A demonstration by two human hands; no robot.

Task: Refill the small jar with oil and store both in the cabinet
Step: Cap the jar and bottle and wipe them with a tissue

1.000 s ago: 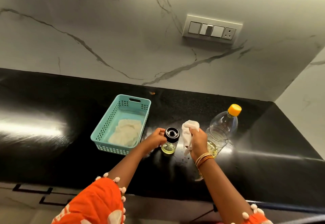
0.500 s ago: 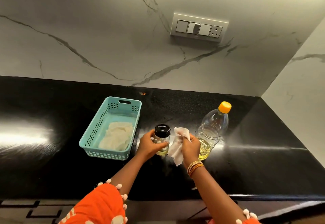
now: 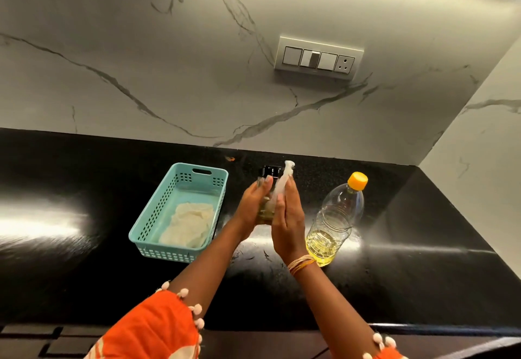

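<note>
With the small oil jar (image 3: 267, 189) lifted off the black counter (image 3: 408, 246), my left hand (image 3: 253, 206) grips it while my right hand (image 3: 287, 217) presses a tissue (image 3: 284, 178) against the glass. Wiping step; next, grab the oil bottle (image 3: 335, 217) and find the cabinet.

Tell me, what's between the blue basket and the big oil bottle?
In the head view, both hands: the left hand holds the small jar, the right hand presses a white cloth against it.

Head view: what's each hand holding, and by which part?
Left hand grips the jar around its glass body, below the black lid, lifted off the counter. Right hand presses a white cloth against the jar's side.
</note>
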